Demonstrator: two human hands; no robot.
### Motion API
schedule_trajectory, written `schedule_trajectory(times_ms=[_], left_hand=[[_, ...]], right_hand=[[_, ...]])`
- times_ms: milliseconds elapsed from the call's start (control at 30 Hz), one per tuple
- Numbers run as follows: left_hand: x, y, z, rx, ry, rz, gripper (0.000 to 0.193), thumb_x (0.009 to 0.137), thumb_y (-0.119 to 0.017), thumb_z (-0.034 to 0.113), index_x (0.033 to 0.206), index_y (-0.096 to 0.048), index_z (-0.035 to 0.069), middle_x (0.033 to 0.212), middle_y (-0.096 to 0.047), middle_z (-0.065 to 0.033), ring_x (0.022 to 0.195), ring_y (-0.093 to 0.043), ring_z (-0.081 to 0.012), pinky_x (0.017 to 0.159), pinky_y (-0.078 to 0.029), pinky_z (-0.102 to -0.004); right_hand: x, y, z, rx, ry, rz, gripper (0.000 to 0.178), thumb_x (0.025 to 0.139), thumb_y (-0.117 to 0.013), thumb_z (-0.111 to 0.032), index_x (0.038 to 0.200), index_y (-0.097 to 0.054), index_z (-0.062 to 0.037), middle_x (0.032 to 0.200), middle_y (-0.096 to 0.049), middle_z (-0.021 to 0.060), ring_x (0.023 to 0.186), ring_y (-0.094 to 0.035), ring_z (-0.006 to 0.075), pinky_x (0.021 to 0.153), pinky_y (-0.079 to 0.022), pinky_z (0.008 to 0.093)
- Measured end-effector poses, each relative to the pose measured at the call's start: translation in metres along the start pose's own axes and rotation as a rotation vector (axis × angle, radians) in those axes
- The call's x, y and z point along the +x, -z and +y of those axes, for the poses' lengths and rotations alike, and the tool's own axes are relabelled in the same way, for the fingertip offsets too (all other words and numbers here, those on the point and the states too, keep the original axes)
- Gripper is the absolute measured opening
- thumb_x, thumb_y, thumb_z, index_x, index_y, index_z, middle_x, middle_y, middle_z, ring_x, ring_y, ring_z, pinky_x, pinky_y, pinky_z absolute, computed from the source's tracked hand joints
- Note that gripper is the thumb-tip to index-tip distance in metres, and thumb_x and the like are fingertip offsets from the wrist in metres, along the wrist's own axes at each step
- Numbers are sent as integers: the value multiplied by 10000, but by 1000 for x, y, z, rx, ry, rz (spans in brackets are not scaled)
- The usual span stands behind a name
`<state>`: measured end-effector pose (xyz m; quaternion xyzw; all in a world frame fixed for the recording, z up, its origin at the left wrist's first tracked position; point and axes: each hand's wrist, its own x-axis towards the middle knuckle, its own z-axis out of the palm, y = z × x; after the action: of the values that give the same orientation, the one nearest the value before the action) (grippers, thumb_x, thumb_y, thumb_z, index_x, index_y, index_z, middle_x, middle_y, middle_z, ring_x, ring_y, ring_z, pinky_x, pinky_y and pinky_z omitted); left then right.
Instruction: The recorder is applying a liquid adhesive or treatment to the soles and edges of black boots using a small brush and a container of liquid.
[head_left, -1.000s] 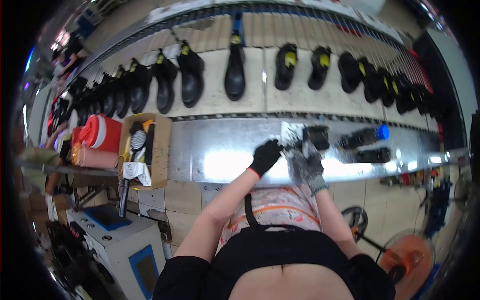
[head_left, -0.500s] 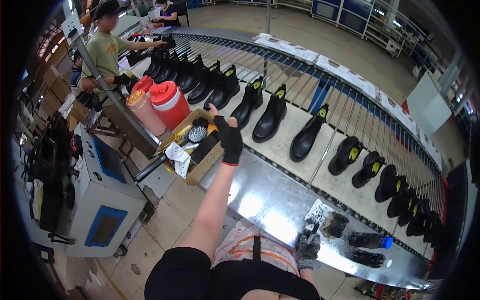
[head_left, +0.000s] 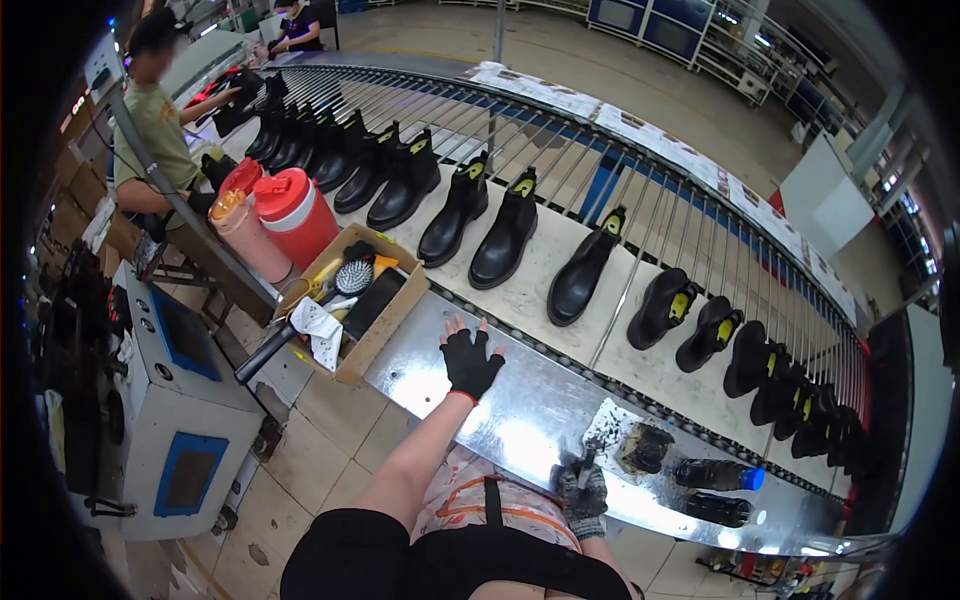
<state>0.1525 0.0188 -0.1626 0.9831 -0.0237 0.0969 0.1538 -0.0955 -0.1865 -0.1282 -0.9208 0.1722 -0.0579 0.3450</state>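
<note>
My left hand [head_left: 472, 362], in a black fingerless glove with a red cuff, is open over the metal ledge [head_left: 520, 385]. Its fingers spread beside the cardboard box and it holds nothing. At the ledge's near edge, my right hand [head_left: 582, 495] wears a grey knit glove, its fingers closed around a slim dark tool whose kind I cannot make out. Right of that hand lie a stained white sheet [head_left: 604, 424], a blackened pad [head_left: 645, 448] and two dark bottles, one a blue-capped bottle [head_left: 715, 474]. Black ankle boots [head_left: 505, 240] stand in a row beyond the ledge.
The cardboard box [head_left: 385, 330] holds a brush, a white cloth and other tools. Behind it stand a red jug [head_left: 295, 220] and a pink tumbler [head_left: 250, 240]. A roller conveyor [head_left: 560, 150] curves past. Another person [head_left: 160, 130] handles boots at left, near a grey machine [head_left: 190, 400].
My left hand has come down from beside the boots to the ledge, fingers now spread. My right hand keeps its grip near the sheet. The view has shifted, moving the scene leftward.
</note>
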Motion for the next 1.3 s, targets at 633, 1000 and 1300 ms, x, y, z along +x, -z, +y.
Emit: schedule_trajectory(times_ms=[633, 1000, 1300], left_hand=[[147, -45, 183, -402, 68, -311, 955, 663, -732, 466, 1376, -271, 29, 1227, -462, -226, 1149, -450, -394, 924, -366, -540], [204, -44, 147, -545, 114, -477, 818, 565, -725, 449, 1207, -484, 2, 1163, -568, -201, 1103, -551, -332, 905, -462, -394], [55, 95, 20, -898, -84, -525, 641, 634, -720, 334, 1150, -537, 2, 1073, -597, -198, 1001, -574, -334, 882, -445, -408]], right_hand=[[47, -32, -10, -38, 163, -116, 475, 833, -597, -239, 1239, -452, -39, 848, -650, 133, 657, -598, 328, 573, -456, 436], [50, -36, -9, -19, 196, -123, 529, 858, -568, -302, 1300, -418, -51, 970, -645, 158, 805, -619, 334, 715, -469, 454], [42, -23, -26, 234, -101, -185, 391, 839, -554, -302, 1195, -555, -142, 849, -629, 137, 736, -613, 315, 631, -478, 438]])
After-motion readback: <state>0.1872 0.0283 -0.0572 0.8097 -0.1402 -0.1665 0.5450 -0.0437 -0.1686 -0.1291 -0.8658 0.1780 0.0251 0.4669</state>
